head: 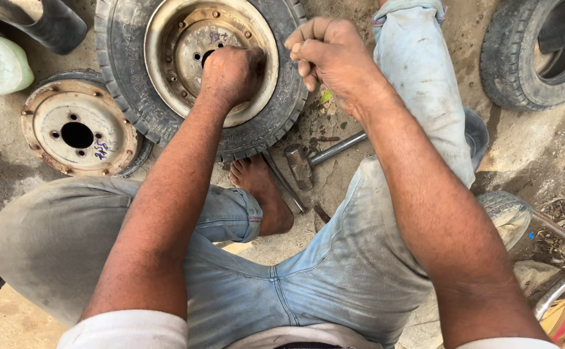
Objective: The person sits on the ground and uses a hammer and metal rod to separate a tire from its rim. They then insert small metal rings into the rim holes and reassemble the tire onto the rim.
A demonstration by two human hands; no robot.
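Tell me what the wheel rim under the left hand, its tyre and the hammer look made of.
Wheel rim: steel, seemingly; dull, rust-stained, worn paint. Tyre: black rubber, dusty, moulded tread blocks. Hammer: rusty metal head, grey shiny handle that looks like steel tube. The left hand rests in the rim's dish.

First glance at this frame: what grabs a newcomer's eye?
The left hand, fist closed, is pressed into the rusty rim of the tyre lying flat at top centre, while the right hand hovers just right of it with fingers curled and nothing visible in them. A hammer lies on the dirt by the bare foot, and a second bare rim sits at left.
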